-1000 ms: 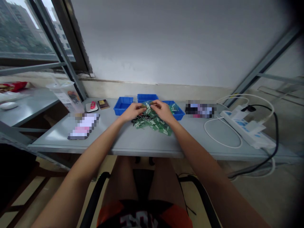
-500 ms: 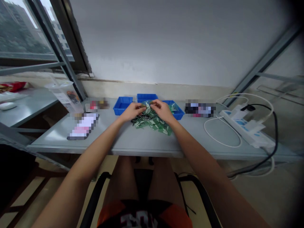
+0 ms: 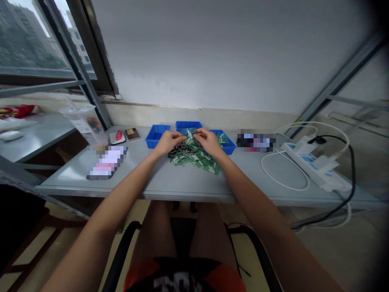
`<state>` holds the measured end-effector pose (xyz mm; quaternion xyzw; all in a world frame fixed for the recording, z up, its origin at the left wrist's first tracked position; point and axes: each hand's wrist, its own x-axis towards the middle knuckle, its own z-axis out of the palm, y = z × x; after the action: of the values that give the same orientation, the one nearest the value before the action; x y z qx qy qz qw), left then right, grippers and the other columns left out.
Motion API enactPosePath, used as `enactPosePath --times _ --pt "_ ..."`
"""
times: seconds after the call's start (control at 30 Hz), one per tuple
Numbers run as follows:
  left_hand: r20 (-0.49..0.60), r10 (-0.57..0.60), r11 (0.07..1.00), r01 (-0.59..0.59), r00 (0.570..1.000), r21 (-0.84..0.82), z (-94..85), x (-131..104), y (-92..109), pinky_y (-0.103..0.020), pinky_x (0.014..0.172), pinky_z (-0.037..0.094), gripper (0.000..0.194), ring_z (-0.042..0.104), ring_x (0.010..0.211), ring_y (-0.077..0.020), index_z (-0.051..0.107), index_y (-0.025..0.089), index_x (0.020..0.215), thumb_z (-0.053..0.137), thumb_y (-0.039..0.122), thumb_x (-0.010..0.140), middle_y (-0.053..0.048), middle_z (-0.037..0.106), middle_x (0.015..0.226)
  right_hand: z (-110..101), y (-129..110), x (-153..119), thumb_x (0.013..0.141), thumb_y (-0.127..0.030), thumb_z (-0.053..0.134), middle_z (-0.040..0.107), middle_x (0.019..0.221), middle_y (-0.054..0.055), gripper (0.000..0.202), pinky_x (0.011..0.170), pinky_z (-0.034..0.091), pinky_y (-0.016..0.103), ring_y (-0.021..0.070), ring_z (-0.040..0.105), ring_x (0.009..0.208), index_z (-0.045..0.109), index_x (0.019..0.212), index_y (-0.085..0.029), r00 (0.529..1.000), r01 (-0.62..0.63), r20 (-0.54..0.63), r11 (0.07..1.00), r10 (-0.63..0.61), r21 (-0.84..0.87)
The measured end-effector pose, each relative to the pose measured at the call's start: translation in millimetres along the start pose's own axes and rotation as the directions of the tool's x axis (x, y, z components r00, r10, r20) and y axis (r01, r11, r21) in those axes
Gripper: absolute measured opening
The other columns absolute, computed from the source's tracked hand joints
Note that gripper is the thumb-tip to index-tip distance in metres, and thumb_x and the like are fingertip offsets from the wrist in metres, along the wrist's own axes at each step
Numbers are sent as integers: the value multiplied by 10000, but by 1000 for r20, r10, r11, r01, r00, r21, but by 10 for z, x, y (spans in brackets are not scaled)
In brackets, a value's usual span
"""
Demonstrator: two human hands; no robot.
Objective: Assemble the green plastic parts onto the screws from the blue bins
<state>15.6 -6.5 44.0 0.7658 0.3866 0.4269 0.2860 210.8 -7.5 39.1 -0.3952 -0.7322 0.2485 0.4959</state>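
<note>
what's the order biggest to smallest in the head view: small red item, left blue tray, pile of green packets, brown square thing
Largest to smallest, as they look:
1. pile of green packets
2. left blue tray
3. brown square thing
4. small red item

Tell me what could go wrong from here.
The small packet between the left hand and right hand could slip and get lost among the similar-looking ones in the green pile close by. The dark, thin pieces lie right against that pile, so the two might get mixed if nudged.
</note>
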Motion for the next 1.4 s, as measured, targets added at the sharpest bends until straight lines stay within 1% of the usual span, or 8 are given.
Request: enactPosePath --times 0.23,0.37,0.53,0.87,1.03,1.17,1.27,1.4 --pt "-163 96 995 -91 982 41 -27 13 38 -239 575 380 235 481 609 -112 664 150 742 590 370 777 -11 568 632 -63 -12 0 804 -387 553 561 621 -19 200 557 462 286 135 539 570 603 892 -215 996 -58 64 998 58 3" --pt "-102 4 995 -14 995 -100 -55 7 62 -223 506 383 267 460 511 -91 679 134 882 537 349 809 -3 568 594 -53 -44 -6 844 -411 499 646 766 22 252 565 499 279 147 616 666 572 996 -224 982 -142 149 969 113 203" --pt "-66 -34 972 18 997 -236 -47 0 88 -236 603 470 335 584 727 -134 647 138 1058 432 297 855 -70 661 858 -39 -55 5 840 -493 481 658 930 64 323 623 529 299 183 633 842 615 895 -204 988 -143 88 954 124 264" --pt "-125 22 986 -42 992 -161 -4 28 23 -252 642 466 526 558 621 -109 459 165 1258 632 209 763 -11 635 716 20 -16 -11 729 -307 620 658 841 21 173 669 496 325 173 612 784 634 866 -202 996 14 88 997 -20 78" --pt "-140 89 995 -93 986 -22 3 19 -3 -267 689 459 318 582 694 -128 596 127 1070 570 313 814 -54 665 791 -103 -19 17 772 -221 544 650 820 19 92 764 470 340 168 595 780 633 793 -207 984 127 -112 986 -139 -107" --pt "63 180 943 -190 982 271 5 -15 -34 -271 701 433 247 585 733 -138 650 159 989 514 306 844 -64 679 883 -396 72 44 790 -154 478 629 876 69 158 828 420 367 199 557 839 631 815 -186 915 84 -322 896 -242 -436" --pt "242 150 892 -237 959 384 20 -37 -57 -269 682 424 228 598 736 -150 664 160 957 499 269 843 -62 686 864 -523 175 38 789 -148 487 627 881 121 160 841 390 394 236 531 867 642 829 -150 933 -40 -305 787 -192 -616" --pt "319 102 862 -244 942 444 45 -56 -41 -270 707 441 246 616 805 -170 658 157 992 485 251 845 -68 687 927 -484 204 -2 827 -224 472 624 943 145 233 835 392 381 259 531 927 655 936 -130 970 -148 -237 653 -50 -743"
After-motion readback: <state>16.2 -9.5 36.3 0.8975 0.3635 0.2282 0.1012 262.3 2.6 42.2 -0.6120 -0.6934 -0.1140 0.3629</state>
